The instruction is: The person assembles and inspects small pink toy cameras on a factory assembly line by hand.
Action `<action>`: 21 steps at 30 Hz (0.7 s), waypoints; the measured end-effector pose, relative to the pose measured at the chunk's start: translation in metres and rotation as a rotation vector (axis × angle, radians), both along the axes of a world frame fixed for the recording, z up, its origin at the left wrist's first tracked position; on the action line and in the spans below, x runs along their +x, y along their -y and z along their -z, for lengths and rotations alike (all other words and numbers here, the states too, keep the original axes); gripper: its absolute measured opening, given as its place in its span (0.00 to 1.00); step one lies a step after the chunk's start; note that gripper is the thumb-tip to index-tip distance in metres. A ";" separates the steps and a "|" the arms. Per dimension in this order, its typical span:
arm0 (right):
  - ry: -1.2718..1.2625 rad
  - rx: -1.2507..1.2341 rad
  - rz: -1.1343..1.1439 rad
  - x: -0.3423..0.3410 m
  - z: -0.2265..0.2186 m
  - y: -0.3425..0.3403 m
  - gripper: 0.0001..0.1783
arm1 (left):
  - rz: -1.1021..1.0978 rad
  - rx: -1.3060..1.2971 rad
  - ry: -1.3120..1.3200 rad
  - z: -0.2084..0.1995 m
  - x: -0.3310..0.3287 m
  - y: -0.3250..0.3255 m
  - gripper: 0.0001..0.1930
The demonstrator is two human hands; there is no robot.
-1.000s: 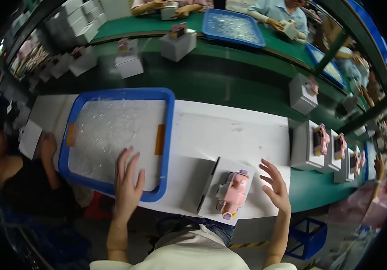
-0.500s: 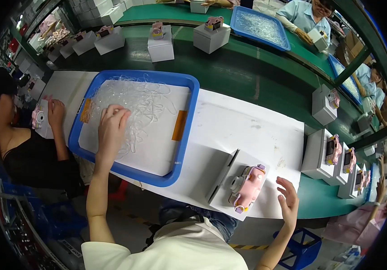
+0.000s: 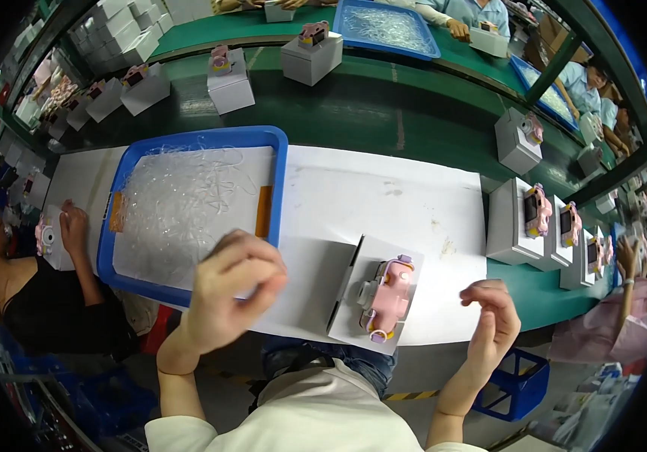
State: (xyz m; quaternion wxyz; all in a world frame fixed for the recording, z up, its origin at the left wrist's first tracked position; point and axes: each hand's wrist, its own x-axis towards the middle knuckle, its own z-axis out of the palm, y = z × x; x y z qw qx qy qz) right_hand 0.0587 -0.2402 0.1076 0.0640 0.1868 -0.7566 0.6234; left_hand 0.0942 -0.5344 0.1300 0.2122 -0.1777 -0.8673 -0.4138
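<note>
A pink toy camera (image 3: 391,297) with purple and yellow trim lies on a white box (image 3: 344,310) near the front edge of the work surface. Left of it, a blue tray (image 3: 280,181) holds a tangle of clear plastic loops (image 3: 169,203). My left hand (image 3: 233,290) is over the tray's near right corner, thumb and fingers drawn together in a pinch. Whatever is between those fingertips is too small or clear to make out. To the right of the camera, my right hand (image 3: 493,320) hovers empty, fingers bent and thumb apart, touching nothing.
White boxes topped with pink cameras stand along the green conveyor (image 3: 368,113) and in a row (image 3: 515,222) at the right. A person (image 3: 26,301) sits close on the left with another box. Co-workers sit across the belt. A blue stool (image 3: 515,384) is below right.
My left hand has come up out of the loops and moved right and nearer, fingers now pinched. My right hand stays beside the camera, its fingers more bent. The whole view has shifted slightly.
</note>
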 end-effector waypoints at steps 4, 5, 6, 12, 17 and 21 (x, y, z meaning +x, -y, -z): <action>0.039 -0.032 -0.288 -0.003 -0.035 0.061 0.14 | 0.161 0.041 0.049 0.003 0.008 -0.040 0.05; 0.037 -0.032 -0.275 -0.005 -0.035 0.067 0.14 | 0.172 0.050 0.074 0.006 0.011 -0.045 0.05; 0.017 0.033 -0.385 -0.008 -0.036 0.071 0.13 | 0.176 0.058 0.097 0.005 0.014 -0.050 0.05; 0.115 -0.035 -0.373 0.000 -0.036 0.070 0.08 | 0.191 0.032 0.156 0.012 0.021 -0.051 0.05; -0.113 0.117 -0.435 -0.004 -0.031 0.069 0.07 | 0.049 0.154 0.223 0.003 0.022 -0.065 0.07; -0.296 0.260 -0.413 0.013 -0.034 0.072 0.03 | 0.237 0.216 0.220 0.005 0.024 -0.058 0.11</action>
